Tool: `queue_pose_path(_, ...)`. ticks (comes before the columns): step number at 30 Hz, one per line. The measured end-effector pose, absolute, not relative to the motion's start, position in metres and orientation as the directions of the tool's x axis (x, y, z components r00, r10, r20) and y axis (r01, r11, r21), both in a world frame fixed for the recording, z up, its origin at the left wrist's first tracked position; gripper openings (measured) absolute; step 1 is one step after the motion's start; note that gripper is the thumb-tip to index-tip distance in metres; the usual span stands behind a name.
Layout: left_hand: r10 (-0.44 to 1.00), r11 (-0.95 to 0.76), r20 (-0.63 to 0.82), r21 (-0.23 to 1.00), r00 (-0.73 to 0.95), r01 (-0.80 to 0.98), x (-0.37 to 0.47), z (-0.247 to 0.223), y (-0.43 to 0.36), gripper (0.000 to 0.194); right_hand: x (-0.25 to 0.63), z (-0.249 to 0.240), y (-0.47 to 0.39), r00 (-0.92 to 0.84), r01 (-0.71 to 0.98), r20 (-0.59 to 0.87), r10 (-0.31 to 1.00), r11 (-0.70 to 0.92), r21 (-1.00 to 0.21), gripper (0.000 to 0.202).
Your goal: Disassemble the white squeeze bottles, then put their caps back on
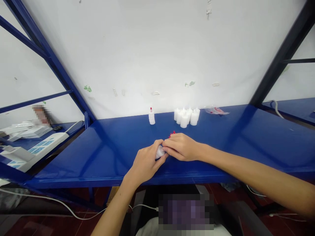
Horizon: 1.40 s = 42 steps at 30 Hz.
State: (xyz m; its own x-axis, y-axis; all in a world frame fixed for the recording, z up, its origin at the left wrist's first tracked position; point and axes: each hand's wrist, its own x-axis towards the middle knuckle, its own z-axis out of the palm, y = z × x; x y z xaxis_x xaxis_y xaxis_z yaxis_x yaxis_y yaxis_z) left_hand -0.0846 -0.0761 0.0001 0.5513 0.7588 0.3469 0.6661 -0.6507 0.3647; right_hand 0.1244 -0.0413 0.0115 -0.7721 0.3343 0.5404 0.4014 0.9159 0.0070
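Note:
My left hand [147, 160] is wrapped round a small white plastic bottle [160, 152], tilted just above the near part of the blue table. My right hand [180, 146] has its fingers pinched together at the bottle's end; what is between them is hidden. Several small red caps [173, 133] lie on the table just beyond my right hand, partly covered by it. Farther back, a white bottle with a red tip [152, 116] stands upright alone. To its right stands a group of several white bottles [183, 120] without red tips.
A clear plastic bag with red in it [216, 110] lies at the back of the blue table [118, 137], near the wall. Blue metal posts [61, 73] rise at the left and a dark one [275, 62] at the right. A white power strip [40, 147] lies on the left.

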Motion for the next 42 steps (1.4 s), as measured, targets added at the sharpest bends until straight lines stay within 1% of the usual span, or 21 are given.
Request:
queue_pose_path(2,0.774,-0.633,0.346,0.382,0.530,0.674,-0.085,0.000,-0.076,0.036,0.130,0.013,-0.037,-0.740,0.453,0.573,0.352,0.891,0.038,0.036)
queue_pose_path(4,0.787,-0.615,0.345,0.387,0.511,0.687,-0.085,0.000,-0.076,0.033,0.148,0.023,-0.028,-0.644,0.596,0.618,0.451,0.802,0.035,0.039)
queue_pose_path(6,0.788,-0.613,0.344,0.372,0.510,0.697,-0.084,0.001,-0.076,0.023,0.172,0.037,-0.018,-0.488,0.797,0.625,0.609,0.602,0.036,0.039)
queue_pose_path(8,0.780,-0.623,0.345,0.342,0.522,0.704,-0.083,0.001,-0.075,0.024,0.195,0.049,-0.008,-0.236,0.949,0.636,0.735,0.314,-0.010,0.039)
queue_pose_path(10,0.772,-0.632,0.348,0.323,0.532,0.705,-0.082,0.001,-0.075,0.025,0.211,0.055,0.001,-0.080,0.991,0.585,0.807,0.129,-0.042,0.041)
queue_pose_path(11,0.770,-0.634,0.349,0.320,0.534,0.705,-0.082,0.001,-0.075,0.024,0.217,0.056,0.005,-0.038,0.996,0.535,0.844,0.074,-0.045,0.042)
queue_pose_path(13,0.768,-0.636,0.349,0.315,0.537,0.705,-0.082,0.001,-0.075,0.024,0.223,0.052,0.011,-0.020,1.000,0.399,0.917,0.027,-0.010,0.044)
queue_pose_path(16,0.769,-0.634,0.341,0.304,0.540,0.711,-0.082,0.001,-0.075,0.024,0.228,0.043,0.019,-0.064,0.996,0.197,0.978,0.051,0.068,0.044)
queue_pose_path(18,0.768,-0.636,0.338,0.297,0.544,0.712,-0.083,0.001,-0.076,0.024,0.230,0.038,0.023,-0.091,0.994,0.104,0.990,0.085,0.067,0.041)
queue_pose_path(21,0.760,-0.645,0.342,0.290,0.552,0.707,-0.083,0.001,-0.075,0.024,0.233,0.034,0.026,-0.120,0.992,0.013,0.993,0.120,-0.041,0.036)
queue_pose_path(24,0.754,-0.651,0.350,0.283,0.556,0.704,-0.083,0.000,-0.075,0.024,0.233,0.034,0.025,-0.154,0.977,-0.037,0.987,0.146,-0.158,0.029)
queue_pose_path(26,0.754,-0.650,0.349,0.277,0.556,0.708,-0.083,-0.001,-0.075,0.025,0.233,0.034,0.024,-0.161,0.973,-0.043,0.986,0.151,-0.177,0.024)
queue_pose_path(29,0.760,-0.644,0.342,0.283,0.553,0.710,-0.084,0.000,-0.076,0.023,0.231,0.036,0.021,-0.150,0.983,0.038,0.988,0.153,-0.097,0.019)
queue_pose_path(31,0.763,-0.642,0.343,0.301,0.548,0.705,-0.084,0.001,-0.077,0.020,0.227,0.038,0.019,-0.136,0.989,0.172,0.976,0.143,-0.030,0.018)
queue_pose_path(32,0.764,-0.642,0.344,0.310,0.547,0.702,-0.084,0.002,-0.077,0.019,0.223,0.040,0.017,-0.123,0.991,0.250,0.960,0.133,-0.021,0.019)
queue_pose_path(33,0.764,-0.642,0.345,0.316,0.546,0.699,-0.084,0.003,-0.078,0.018,0.218,0.042,0.014,-0.107,0.991,0.324,0.940,0.126,-0.037,0.021)
queue_pose_path(35,0.762,-0.644,0.345,0.322,0.548,0.694,-0.083,0.004,-0.079,0.017,0.204,0.046,0.007,-0.090,0.981,0.436,0.896,0.155,-0.117,0.026)
queue_pose_path(37,0.759,-0.649,0.347,0.321,0.552,0.690,-0.082,0.005,-0.079,0.016,0.186,0.047,-0.004,-0.162,0.941,0.498,0.852,0.285,-0.182,0.027)
queue_pose_path(39,0.758,-0.649,0.350,0.318,0.551,0.691,-0.082,0.005,-0.079,0.016,0.167,0.045,-0.016,-0.351,0.843,0.521,0.778,0.505,-0.186,0.027)
queue_pose_path(40,0.759,-0.647,0.350,0.316,0.549,0.694,-0.082,0.005,-0.079,0.015,0.158,0.042,-0.023,-0.459,0.770,0.511,0.727,0.612,-0.179,0.028)
queue_pose_path(42,0.758,-0.647,0.351,0.310,0.549,0.696,-0.082,0.004,-0.078,0.015,0.143,0.035,-0.035,-0.605,0.640,0.471,0.642,0.744,-0.192,0.028)
